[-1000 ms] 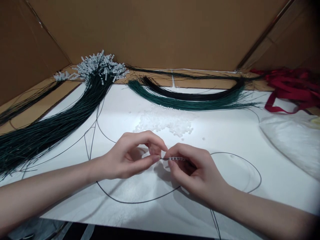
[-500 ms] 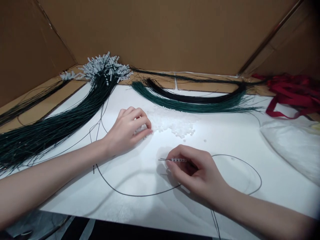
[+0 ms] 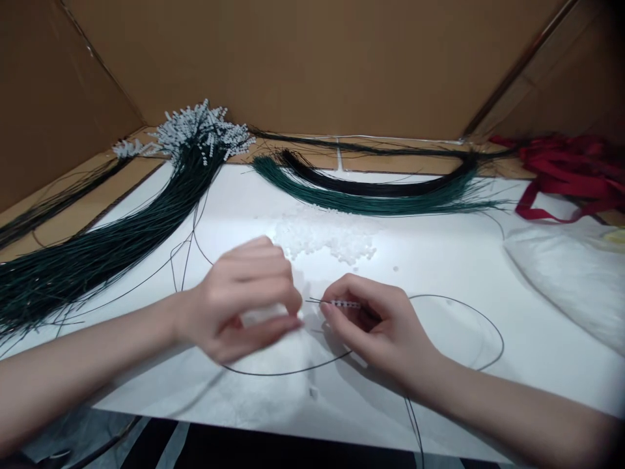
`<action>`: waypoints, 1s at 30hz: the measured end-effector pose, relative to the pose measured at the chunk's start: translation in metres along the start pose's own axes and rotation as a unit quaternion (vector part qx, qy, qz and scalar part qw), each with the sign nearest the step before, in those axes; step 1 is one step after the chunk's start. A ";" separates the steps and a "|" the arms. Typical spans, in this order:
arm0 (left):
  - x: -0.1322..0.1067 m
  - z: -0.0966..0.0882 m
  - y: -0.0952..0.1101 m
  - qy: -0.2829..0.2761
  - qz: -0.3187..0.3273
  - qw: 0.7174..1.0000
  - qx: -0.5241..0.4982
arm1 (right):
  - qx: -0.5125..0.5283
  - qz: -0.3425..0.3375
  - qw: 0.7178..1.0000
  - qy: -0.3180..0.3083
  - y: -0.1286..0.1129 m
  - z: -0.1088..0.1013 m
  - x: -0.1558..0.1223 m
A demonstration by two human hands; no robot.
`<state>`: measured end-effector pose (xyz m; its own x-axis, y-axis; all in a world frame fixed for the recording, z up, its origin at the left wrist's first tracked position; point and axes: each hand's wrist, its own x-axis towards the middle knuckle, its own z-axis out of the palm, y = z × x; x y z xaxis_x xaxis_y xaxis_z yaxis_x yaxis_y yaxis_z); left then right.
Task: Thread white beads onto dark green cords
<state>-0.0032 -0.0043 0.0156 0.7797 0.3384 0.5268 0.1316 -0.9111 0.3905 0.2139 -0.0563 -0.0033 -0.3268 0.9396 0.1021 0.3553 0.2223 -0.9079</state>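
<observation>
My right hand (image 3: 374, 322) pinches a thin dark wire between thumb and forefinger. White beads (image 3: 347, 304) are threaded on this wire in a short row inside my curled fingers, and its bare tips stick out to the left. Just left of those tips, my left hand (image 3: 249, 293) hovers above the board with thumb and forefinger drawn together. Motion blurs it, and whatever lies between its fingertips cannot be made out. Behind both hands, a pile of loose white beads (image 3: 327, 234) is spread over the white board (image 3: 273, 407).
A large bundle of dark green wires with white beaded ends (image 3: 200, 133) lies at left. Green wires (image 3: 361, 203) and black wires (image 3: 371, 187) curve behind the beads. Red ribbon (image 3: 561, 176) and a clear plastic bag (image 3: 566, 280) are at right. Cardboard walls (image 3: 312, 65) stand behind.
My left hand has left the bead pile and come toward me and slightly right, near the wire tips. My right hand keeps its pinch on the beaded wire, almost unmoved.
</observation>
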 end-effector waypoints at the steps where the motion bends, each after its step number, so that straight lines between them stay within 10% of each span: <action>1: 0.001 0.003 0.007 -0.030 0.019 0.999 -0.032 | 0.003 0.003 1.000 0.001 0.000 0.000 0.000; 8: 0.006 0.027 0.032 -0.206 0.059 0.975 -0.064 | 0.012 0.004 1.000 0.004 -0.002 0.000 0.001; 20: 0.001 0.030 0.032 -0.223 0.024 0.971 -0.084 | 0.015 0.002 1.000 0.000 -0.001 -0.001 0.000; 30: -0.003 0.010 0.012 0.086 -0.142 0.965 -0.203 | 0.043 0.046 0.998 0.006 -0.002 -0.004 -0.001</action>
<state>0.0023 -0.0187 0.0114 0.6296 0.6270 0.4588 0.0477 -0.6206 0.7827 0.2171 -0.0564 -0.0002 -0.2853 0.9582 0.0203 0.3070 0.1114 -0.9452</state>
